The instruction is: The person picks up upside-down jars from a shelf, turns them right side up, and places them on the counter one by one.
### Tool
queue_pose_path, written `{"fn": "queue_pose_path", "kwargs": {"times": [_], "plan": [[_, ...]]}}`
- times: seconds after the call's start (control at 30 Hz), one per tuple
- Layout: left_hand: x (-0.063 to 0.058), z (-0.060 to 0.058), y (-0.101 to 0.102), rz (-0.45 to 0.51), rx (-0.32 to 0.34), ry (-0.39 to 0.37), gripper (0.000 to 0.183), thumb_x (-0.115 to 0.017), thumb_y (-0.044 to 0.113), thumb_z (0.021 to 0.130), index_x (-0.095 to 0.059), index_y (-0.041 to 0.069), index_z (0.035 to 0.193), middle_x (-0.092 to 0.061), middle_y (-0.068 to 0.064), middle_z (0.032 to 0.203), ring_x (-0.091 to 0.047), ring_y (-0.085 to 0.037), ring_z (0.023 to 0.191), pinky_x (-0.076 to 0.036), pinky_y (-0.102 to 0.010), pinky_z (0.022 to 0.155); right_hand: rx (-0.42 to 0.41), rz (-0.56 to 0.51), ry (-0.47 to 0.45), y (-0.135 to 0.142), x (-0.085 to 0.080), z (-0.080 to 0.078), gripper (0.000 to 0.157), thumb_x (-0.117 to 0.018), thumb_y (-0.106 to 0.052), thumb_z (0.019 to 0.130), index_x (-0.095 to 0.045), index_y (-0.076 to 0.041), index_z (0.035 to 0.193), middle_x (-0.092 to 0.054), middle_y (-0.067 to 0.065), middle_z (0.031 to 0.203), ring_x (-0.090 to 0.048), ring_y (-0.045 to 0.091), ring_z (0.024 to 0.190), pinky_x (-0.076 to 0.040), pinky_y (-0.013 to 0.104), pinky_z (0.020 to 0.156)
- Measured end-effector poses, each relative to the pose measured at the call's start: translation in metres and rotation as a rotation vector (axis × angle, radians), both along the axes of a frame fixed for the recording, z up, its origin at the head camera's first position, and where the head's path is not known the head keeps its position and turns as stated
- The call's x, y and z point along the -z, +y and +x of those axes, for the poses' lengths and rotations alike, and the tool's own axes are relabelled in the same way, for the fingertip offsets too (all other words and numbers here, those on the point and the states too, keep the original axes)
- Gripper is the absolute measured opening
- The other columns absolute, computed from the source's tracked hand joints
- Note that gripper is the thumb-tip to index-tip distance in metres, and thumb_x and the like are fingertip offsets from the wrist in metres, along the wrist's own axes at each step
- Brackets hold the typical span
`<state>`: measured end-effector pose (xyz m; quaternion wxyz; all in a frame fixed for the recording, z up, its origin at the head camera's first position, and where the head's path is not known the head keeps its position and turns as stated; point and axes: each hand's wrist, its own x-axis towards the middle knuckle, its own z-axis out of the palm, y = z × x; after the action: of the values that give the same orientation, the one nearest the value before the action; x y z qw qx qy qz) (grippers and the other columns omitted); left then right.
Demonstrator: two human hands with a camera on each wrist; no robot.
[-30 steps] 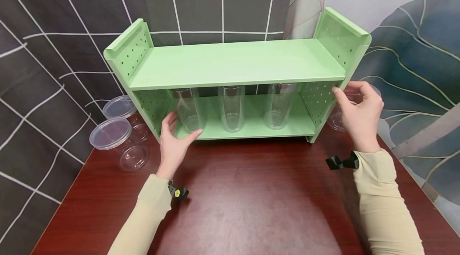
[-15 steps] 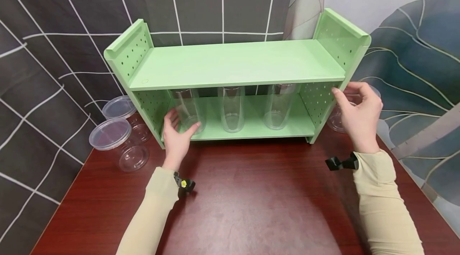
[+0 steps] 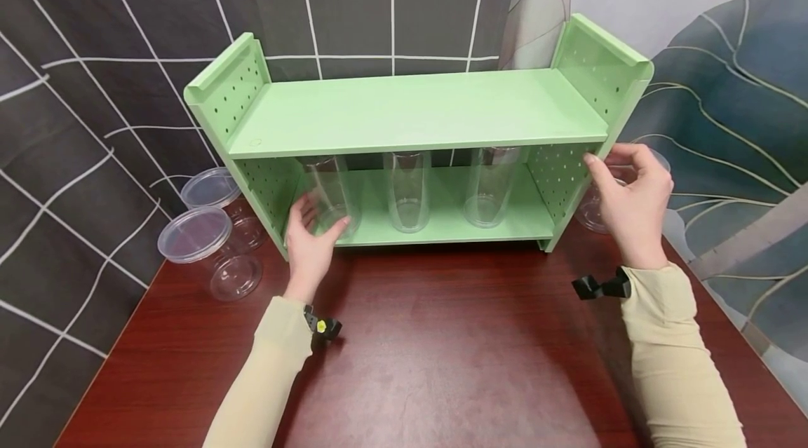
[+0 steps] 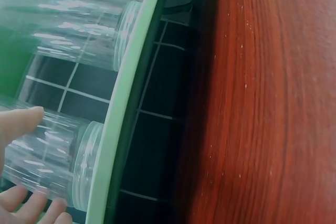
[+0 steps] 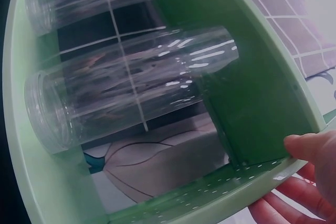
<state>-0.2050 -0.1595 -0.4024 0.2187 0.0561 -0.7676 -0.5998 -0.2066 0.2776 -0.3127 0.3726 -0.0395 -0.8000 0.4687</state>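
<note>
A light green two-tier rack (image 3: 416, 111) stands on the table. Three clear plastic jars line its lower tier: a left jar (image 3: 328, 185), a middle jar (image 3: 407, 188) and a right jar (image 3: 491, 188). My left hand (image 3: 306, 245) holds the left jar low down, thumb at its front right and fingers round its left side. The left wrist view shows the thumb (image 4: 23, 121) on one side of this jar and several fingertips on the other. My right hand (image 3: 637, 202) grips the front edge of the rack's right side panel (image 5: 262, 177), thumb inside and fingers outside.
Two lidded clear jars, a front jar (image 3: 196, 234) and a back jar (image 3: 211, 187), stand left of the rack. Another clear jar (image 3: 590, 209) is partly hidden behind my right hand. A dark grid-patterned wall (image 3: 347, 6) rises behind the red-brown wooden table (image 3: 442, 336).
My left hand has moved slightly right and up, its thumb and fingers closing in on the left jar. The right hand keeps its grip on the side panel.
</note>
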Motion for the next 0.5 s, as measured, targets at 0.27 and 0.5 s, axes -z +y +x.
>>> {"fn": "queue_pose_path", "kwargs": {"times": [0.27,0.5], "plan": [[0.004,0.008,-0.005,-0.038,-0.014,0.008,0.085,-0.089,0.019,0.08,-0.044,0.005,0.15,-0.053,-0.013,0.141,-0.051,-0.029,0.129,-0.041,-0.037,0.112,-0.001,-0.001,0.004,0.0,0.0,0.0,0.027,-0.078,-0.016,0.091,-0.072,-0.004,0.115,-0.065,-0.013,0.097,-0.064,0.0,0.083,-0.054,0.012,0.078],[0.004,0.015,-0.006,-0.053,-0.024,0.035,0.081,-0.089,0.017,0.08,-0.048,0.001,0.147,-0.052,-0.013,0.138,-0.051,-0.031,0.127,-0.041,-0.035,0.112,-0.002,0.017,0.017,0.002,0.002,-0.001,0.029,-0.078,-0.016,0.091,-0.072,-0.001,0.115,-0.064,-0.014,0.096,-0.064,0.0,0.082,-0.053,0.01,0.075]]}}
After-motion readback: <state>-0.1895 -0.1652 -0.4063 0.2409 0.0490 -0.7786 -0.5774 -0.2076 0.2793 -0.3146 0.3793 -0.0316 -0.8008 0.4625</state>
